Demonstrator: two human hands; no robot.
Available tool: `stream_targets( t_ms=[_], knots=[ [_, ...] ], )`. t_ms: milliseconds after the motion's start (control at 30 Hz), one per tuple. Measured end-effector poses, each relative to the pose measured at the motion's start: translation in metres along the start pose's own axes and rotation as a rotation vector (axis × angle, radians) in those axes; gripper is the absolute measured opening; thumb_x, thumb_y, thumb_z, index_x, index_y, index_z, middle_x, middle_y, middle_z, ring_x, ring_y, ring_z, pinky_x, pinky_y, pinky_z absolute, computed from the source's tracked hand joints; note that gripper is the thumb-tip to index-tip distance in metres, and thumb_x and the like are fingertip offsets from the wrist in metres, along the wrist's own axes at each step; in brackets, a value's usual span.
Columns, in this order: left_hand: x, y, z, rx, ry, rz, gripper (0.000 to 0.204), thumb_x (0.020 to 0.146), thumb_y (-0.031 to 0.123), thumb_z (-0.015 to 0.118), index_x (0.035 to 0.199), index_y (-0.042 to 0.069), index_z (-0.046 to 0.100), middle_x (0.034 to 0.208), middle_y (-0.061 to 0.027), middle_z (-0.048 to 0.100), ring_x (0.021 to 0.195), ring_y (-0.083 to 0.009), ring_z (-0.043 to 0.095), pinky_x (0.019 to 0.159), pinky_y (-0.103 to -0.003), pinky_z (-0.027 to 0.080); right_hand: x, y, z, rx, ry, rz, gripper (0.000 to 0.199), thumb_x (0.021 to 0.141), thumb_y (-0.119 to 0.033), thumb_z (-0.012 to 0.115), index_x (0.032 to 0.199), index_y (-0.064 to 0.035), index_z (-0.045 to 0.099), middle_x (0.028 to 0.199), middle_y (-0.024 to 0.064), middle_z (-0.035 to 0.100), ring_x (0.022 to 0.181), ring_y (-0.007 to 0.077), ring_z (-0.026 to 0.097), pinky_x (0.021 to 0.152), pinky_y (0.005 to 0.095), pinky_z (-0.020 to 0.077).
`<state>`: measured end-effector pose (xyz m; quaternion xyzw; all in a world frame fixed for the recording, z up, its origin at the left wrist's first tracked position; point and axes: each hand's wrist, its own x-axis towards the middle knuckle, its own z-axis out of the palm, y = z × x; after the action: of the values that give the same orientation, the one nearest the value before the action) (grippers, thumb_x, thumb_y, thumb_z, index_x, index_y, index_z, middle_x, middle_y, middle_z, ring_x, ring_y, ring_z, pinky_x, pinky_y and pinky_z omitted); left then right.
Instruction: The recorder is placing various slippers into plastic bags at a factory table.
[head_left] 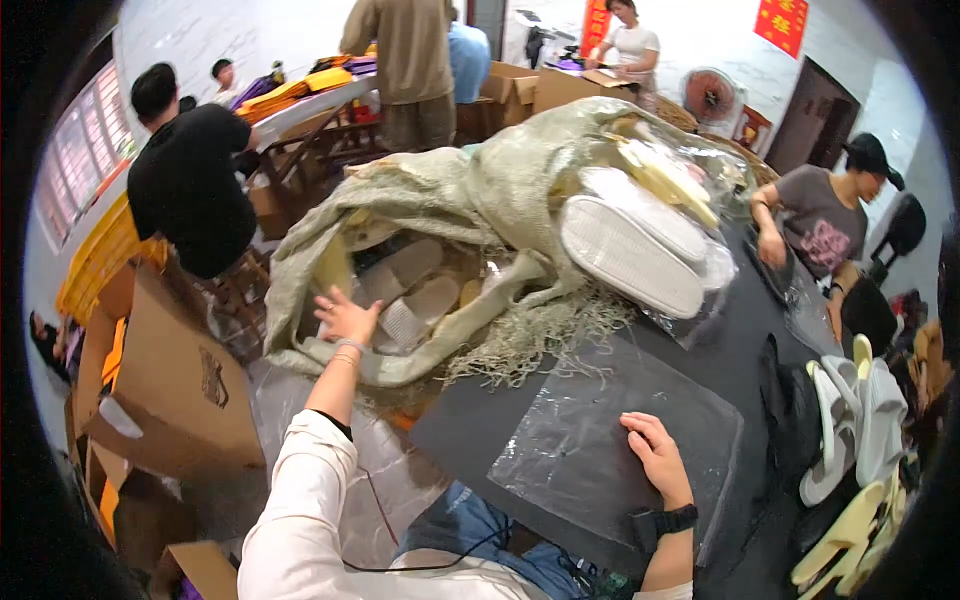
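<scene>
Far left: brown cardboard boxes [175, 385] stacked by the floor, and a person in a black shirt [185, 185] bent over behind them.

Your left hand [345, 318] is stretched out to the open mouth of the big woven sack [440, 195], fingers spread, palm at the sack's rim; it grips nothing that I can see. White sleeve, thin bracelet at the wrist. Pale slippers [410, 290] lie inside the sack just beyond the fingers, soles and straps mixed. Frayed threads [545, 335] hang from the sack's cut edge onto the black table [470, 430].

A clear bag of white slippers [640, 245] sits on top of the sack, ribbed soles up.

Your right hand [655, 455] lies flat on a clear plastic bag [590, 440] spread on the table near you, fingers loosely together, pressing down, not pinching. Black watch on that wrist.

Right: a person in a grey shirt and black cap [825, 210] sits at the far table edge. More white and yellowish slippers [850, 430] are piled at the right table edge, well apart from your right hand.
</scene>
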<state>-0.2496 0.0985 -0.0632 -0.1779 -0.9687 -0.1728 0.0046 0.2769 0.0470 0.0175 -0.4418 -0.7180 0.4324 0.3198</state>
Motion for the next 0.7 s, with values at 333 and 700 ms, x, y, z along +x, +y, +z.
stream_targets(
  t_ms=[333, 700],
  knots=[
    [0.083, -0.015, 0.032, -0.128, 0.030, -0.122, 0.030, 0.089, 0.020, 0.046, 0.107, 0.005, 0.064, 0.118, -0.0171, 0.056, 0.109, -0.0327, 0.057, 0.090, -0.047, 0.046, 0.006, 0.012, -0.005, -0.010, -0.029, -0.085, 0.025, 0.092, -0.014, 0.052, 0.114, -0.0049, 0.060, 0.119, 0.0067, 0.054, 0.107, 0.0176, 0.053, 0.089, 0.0278, 0.0426],
    [0.187, 0.022, -0.020, -0.288, -0.131, 0.344, 0.035, 0.084, 0.026, 0.050, 0.086, -0.005, 0.065, 0.084, -0.0239, 0.066, 0.076, -0.0372, 0.064, 0.068, -0.047, 0.048, 0.006, 0.020, -0.001, 0.058, -0.016, -0.086, 0.024, 0.092, -0.013, 0.053, 0.113, -0.0050, 0.061, 0.116, 0.0052, 0.055, 0.101, 0.0156, 0.055, 0.087, 0.0267, 0.0437]
  ],
)
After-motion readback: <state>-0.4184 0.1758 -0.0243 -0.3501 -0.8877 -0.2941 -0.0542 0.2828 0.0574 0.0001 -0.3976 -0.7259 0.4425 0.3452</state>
